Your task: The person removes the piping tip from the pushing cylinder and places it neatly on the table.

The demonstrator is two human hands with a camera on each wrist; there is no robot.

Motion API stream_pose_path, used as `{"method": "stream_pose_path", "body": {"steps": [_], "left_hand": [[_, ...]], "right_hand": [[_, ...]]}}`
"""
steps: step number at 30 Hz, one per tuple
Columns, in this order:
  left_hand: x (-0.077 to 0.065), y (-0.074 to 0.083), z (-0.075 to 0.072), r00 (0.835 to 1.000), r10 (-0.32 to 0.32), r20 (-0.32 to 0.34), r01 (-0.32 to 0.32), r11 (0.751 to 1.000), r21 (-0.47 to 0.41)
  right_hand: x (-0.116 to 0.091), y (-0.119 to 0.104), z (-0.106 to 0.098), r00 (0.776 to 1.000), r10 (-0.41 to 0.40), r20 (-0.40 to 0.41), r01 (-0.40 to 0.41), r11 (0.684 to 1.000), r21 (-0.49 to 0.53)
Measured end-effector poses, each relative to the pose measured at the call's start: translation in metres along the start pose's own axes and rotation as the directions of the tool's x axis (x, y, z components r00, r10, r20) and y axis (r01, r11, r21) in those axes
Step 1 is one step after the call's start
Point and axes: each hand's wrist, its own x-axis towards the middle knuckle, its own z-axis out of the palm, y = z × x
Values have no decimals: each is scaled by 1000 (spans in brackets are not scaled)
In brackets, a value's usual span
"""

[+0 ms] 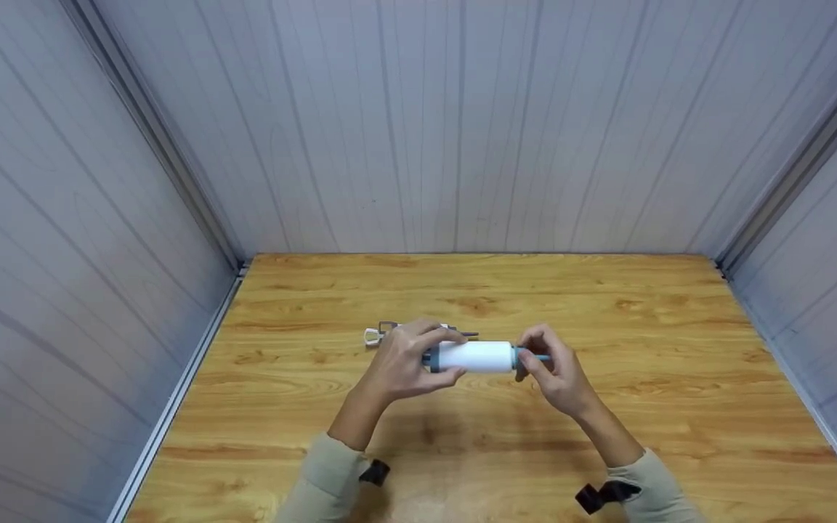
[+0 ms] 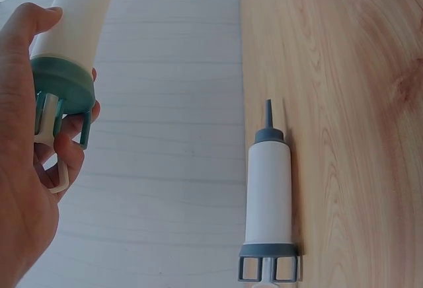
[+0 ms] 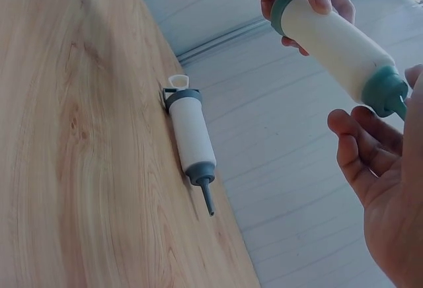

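A large white plastic syringe point(image 1: 478, 357) with teal ends is held level above the table between both hands. At its handle end, my left hand point(image 1: 404, 363) grips the barrel; in the left wrist view its fingers also reach around the teal finger loops point(image 2: 86, 129) and the pale plunger ring point(image 2: 61, 177). My right hand point(image 1: 558, 374) pinches the nozzle end, thumb and fingers on either side of the teal nozzle cap point(image 3: 382, 90). Behind the left hand lies a second syringe point(image 2: 269, 192), white with dark grey ends, partly hidden in the head view.
The wood-grain table point(image 1: 302, 290) carries the second syringe on its side, its grey nozzle point(image 1: 471, 334) toward the right. Pale panelled walls point(image 1: 418, 131) stand at the back and both sides. Dark straps point(image 1: 375, 472) sit at both wrists over beige sleeves.
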Motion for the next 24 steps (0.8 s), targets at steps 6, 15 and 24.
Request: {"method": "stream_pose_path", "body": {"steps": [6,15,24], "left_hand": [[1,0,0,1000,11,3,-11,1000,-2],[1,-1,0,1000,12,-4,-11,1000,16],[0,-1,0,1000,14,-11,-14,1000,23]], "right_hand": [[-1,-1,0,1000,18,4,-18,1000,11],[0,2,-1,999,-33,12,33,999,14],[0,4,0,997,-71,25,70,997,36]]}}
